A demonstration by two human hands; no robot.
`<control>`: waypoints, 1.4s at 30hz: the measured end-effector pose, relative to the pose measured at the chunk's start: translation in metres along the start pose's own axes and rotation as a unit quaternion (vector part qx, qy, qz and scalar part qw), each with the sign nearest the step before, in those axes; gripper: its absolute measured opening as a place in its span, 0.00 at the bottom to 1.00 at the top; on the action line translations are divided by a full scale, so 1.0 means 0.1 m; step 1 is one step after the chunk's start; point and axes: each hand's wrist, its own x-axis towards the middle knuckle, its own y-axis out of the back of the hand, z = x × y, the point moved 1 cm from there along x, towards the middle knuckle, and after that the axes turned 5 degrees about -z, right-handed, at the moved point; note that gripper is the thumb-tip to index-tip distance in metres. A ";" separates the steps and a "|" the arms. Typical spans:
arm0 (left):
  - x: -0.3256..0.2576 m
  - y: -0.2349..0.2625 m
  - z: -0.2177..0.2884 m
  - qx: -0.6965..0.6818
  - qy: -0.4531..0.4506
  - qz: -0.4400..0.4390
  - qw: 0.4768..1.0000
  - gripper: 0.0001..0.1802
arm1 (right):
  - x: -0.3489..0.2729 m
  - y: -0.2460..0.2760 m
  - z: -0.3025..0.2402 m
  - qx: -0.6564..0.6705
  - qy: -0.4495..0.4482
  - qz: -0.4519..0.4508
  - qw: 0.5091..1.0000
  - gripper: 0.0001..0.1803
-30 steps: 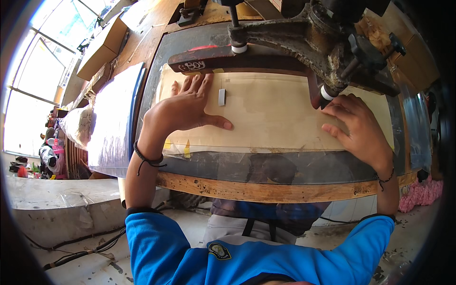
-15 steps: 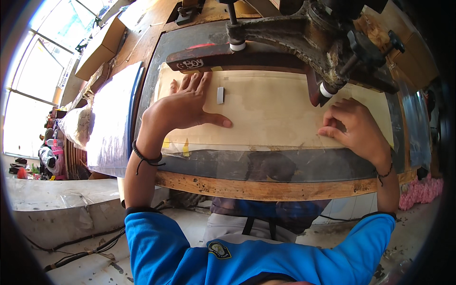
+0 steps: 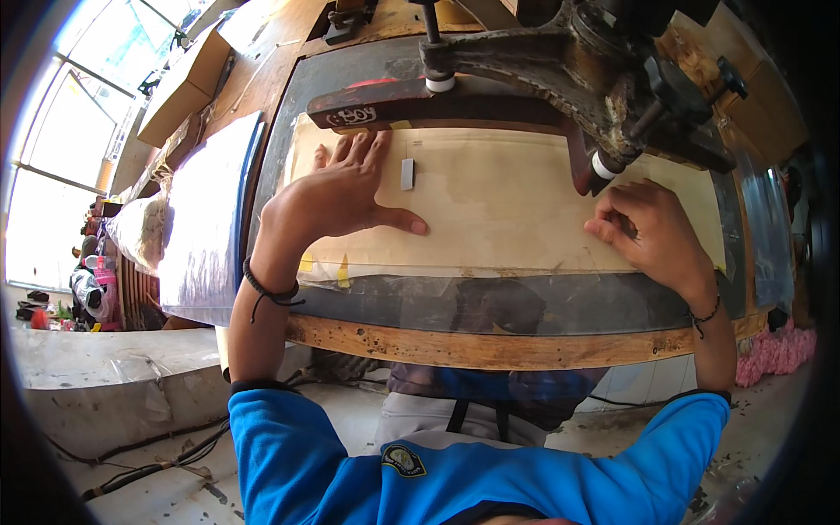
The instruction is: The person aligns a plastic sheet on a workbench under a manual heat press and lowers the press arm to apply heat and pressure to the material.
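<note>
A wide beige sheet (image 3: 490,201) lies on a dark grey board under a heavy metal frame. My left hand (image 3: 341,194) rests palm down on the sheet's left part, fingers spread and the thumb stretched to the right. Its fingertips reach the frame's dark bar (image 3: 455,107). Just right of those fingers is a small grey rectangular tab (image 3: 407,174). Over the sheet's right part my right hand (image 3: 646,229) is closed, fingers curled toward the thumb. Whatever it may pinch is hidden.
The cast metal frame (image 3: 542,54) with knobs and bolts overhangs the board. A wooden edge (image 3: 490,350) runs along the front. Plastic-covered sheets (image 3: 210,210) are stacked at left, near a cardboard box (image 3: 185,87). A pink bundle (image 3: 774,354) lies at lower right.
My right hand's fingers and thumb have shifted slightly, the thumb tip a little up and left. My left hand stays in place on the sheet.
</note>
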 end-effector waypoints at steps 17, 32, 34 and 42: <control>-0.28 0.43 0.05 -0.064 -0.025 0.146 0.987 0.23 | 0.00 -0.02 0.04 0.019 -0.003 -0.010 1.000 0.13; 0.01 0.42 -0.45 -0.092 -0.142 0.380 0.909 0.35 | -0.01 -0.03 0.03 0.011 -0.001 -0.015 1.000 0.13; 0.04 0.40 -0.47 -0.111 -0.140 0.357 0.917 0.35 | 0.00 -0.02 0.02 0.014 -0.004 -0.017 1.000 0.13; 0.09 0.34 -0.38 -0.128 -0.148 0.338 0.921 0.28 | -0.01 0.00 0.00 0.011 0.001 -0.012 1.000 0.13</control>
